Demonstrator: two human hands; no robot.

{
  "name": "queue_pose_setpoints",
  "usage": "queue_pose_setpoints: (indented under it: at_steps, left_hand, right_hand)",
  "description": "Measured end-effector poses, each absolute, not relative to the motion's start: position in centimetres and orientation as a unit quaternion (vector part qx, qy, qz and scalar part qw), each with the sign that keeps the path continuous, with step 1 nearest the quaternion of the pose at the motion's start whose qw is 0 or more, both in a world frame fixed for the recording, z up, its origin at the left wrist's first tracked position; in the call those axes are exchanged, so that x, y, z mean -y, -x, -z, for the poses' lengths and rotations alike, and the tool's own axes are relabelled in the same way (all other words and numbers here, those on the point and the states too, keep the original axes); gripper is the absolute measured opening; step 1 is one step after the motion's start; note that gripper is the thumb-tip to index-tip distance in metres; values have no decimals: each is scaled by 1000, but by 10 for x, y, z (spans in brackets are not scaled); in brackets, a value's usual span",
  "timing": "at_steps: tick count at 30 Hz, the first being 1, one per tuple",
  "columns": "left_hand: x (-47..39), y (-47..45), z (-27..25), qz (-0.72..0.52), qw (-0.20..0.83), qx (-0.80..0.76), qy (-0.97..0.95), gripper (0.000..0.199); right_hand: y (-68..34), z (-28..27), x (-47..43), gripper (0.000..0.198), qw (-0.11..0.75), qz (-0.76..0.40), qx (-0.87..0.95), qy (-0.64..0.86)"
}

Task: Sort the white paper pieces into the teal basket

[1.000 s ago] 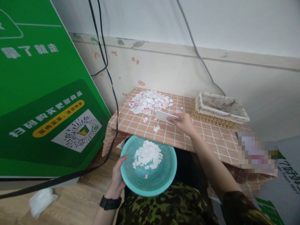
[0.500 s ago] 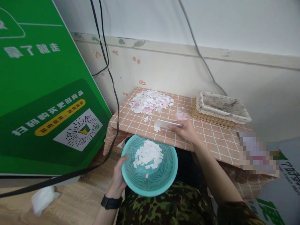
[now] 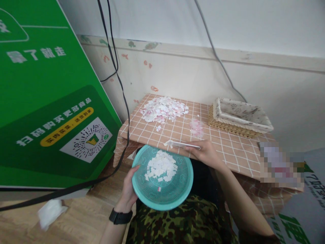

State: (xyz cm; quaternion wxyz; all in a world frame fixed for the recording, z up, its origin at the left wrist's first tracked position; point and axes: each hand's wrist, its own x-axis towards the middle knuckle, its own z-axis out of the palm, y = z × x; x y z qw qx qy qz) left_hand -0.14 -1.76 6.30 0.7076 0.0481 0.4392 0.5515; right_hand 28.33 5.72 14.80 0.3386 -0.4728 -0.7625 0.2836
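Note:
My left hand [image 3: 130,188] grips the left rim of a round turquoise plastic sieve basket [image 3: 175,196], held over my lap at the table's edge. Inside it lies a heap of small white paper scraps [image 3: 161,166], with one pink-and-white scrap apart from the heap. My right hand [image 3: 203,153] is closed on a thin, flat white strip [image 3: 181,144], its exact kind unclear, lying along the front edge of the table. A few paper scraps [image 3: 168,143] touch its left end. Farther back on the table is a larger pile of white and pink paper scraps [image 3: 164,109].
A brown checked cloth [image 3: 238,156] covers the table. A small pinkish patch of scraps [image 3: 196,128] lies near a cloth-lined wicker basket [image 3: 241,118]. A black strap [image 3: 124,101] hangs at left before a green cabinet [image 3: 38,84]. A white plastic bag [image 3: 51,213] is on the floor.
My right hand has drawn the white strip toward me to the table's front edge, bringing a few scraps along. The sieve basket stays almost in place in my left hand.

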Motion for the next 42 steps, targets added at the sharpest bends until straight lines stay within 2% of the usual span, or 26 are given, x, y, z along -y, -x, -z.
queue_pose_setpoints:
  at_steps: [12, 15, 27, 32, 42]
  left_hand:
    - [16, 4, -60, -553, 701, -448, -47, 19]
    - [16, 4, -62, -548, 704, -449, -48, 20]
    - [15, 6, -66, -542, 708, -451, -41, 16]
    - [15, 8, -64, -541, 714, -443, -42, 18]
    - [15, 17, -61, -550, 694, -462, -43, 12]
  right_hand:
    - [-274, -138, -56, 23, 371, -194, 741, 525]
    - [-276, -137, -59, 22, 355, -167, 748, 536]
    - [-255, -152, -40, 27, 315, -271, 791, 450]
    - [-254, -147, -46, 21, 337, -210, 773, 495]
    - [-223, -140, -79, 27, 323, -132, 761, 546]
